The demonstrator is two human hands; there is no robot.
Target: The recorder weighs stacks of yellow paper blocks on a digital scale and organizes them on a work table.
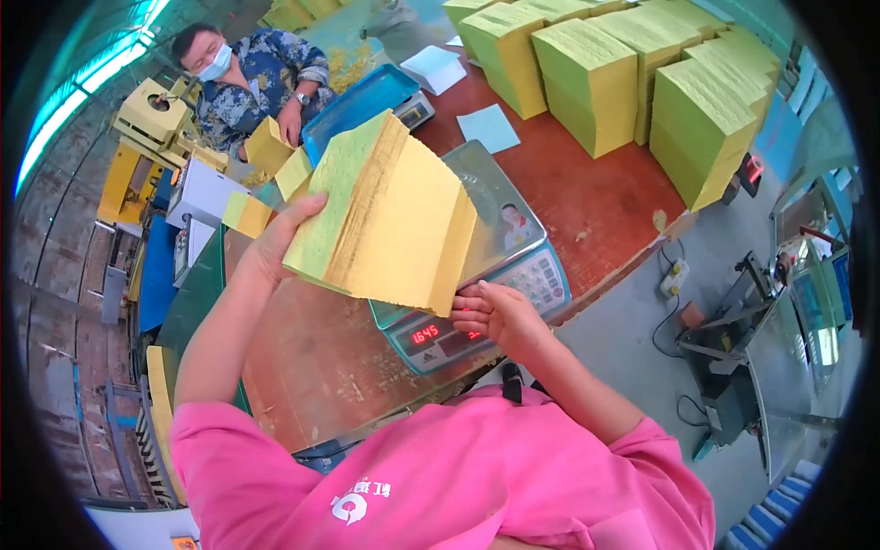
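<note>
Ideally, the tilted yellow paper stack (394, 215) needs even support: the left hand (287, 236), spread, clasps one side; the right hand (498, 316), half-curled, is at its lower corner, grip unclear. Beneath sits the scale (530, 280), on the red counter (307, 362).

A: Where is the camera?
B: On the wearer's head, facing steeply down over a pink shirt (440, 467) to the left hand (286, 236) and right hand (502, 317), close up, and the red table (316, 357).
A: How wide?
B: Fisheye-wide, reaching a co-worker (261, 78) at far left, straight edges bending.
</note>
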